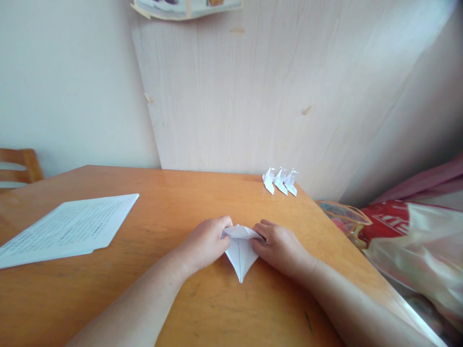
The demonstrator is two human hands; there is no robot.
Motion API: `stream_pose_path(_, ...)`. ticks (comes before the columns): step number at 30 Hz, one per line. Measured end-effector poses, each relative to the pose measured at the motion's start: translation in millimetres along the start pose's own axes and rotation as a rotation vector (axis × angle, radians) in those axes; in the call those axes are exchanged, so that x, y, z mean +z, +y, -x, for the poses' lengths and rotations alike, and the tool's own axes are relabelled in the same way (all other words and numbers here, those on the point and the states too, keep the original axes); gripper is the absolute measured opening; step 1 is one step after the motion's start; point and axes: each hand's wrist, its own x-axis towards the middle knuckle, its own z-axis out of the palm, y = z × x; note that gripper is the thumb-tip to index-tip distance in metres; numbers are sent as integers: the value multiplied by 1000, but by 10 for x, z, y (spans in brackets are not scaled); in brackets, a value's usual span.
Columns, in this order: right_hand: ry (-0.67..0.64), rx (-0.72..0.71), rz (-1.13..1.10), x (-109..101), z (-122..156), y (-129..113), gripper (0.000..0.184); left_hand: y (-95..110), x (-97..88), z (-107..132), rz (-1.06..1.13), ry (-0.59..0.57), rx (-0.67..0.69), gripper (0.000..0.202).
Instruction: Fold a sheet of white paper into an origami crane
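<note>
Between my two hands is a piece of folded white paper (240,255), its pointed end toward me and a centre crease running down it. A flap along its far edge stands partly raised. My left hand (210,241) pinches the paper's left corner between thumb and fingers. On the opposite side, my right hand (280,246) grips the right corner, with its fingers curled. Part of each corner is hidden by the fingers. Several small folded paper figures (280,181) stand close together at the table's far right edge.
A stack of printed sheets (72,226) lies on the wooden table (162,308) at the left. Behind the table rises a pale panel (231,106). Bags, one red (383,221), sit beyond the right edge. A wooden chair (25,164) is at far left.
</note>
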Motion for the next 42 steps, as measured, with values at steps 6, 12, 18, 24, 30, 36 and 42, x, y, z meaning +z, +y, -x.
stream_pose_path(6,15,34,39,8,1,-25,4,16,37,-3,-4,17,19,10)
stream_pose_path(12,48,52,139,16,8,-71,14,-16,87,-11,-20,34,17,9)
stream_pose_path(18,48,101,129,2,8,-98,13,1,85,-24,-79,54,-1,6)
stream_pose_path(24,12,163,84,-17,-14,-103,10,22,85,-28,-132,49,-30,5)
stream_pose_path(30,-19,228,103,-41,-27,-117,15,33,90,-35,-117,53,-10,5)
stream_pose_path(36,-59,248,25,-86,-46,-104,14,15,121,-53,-149,44,4,2)
stream_pose_path(42,-118,267,-7,-112,-60,-85,16,-3,139,-56,-235,44,80,5)
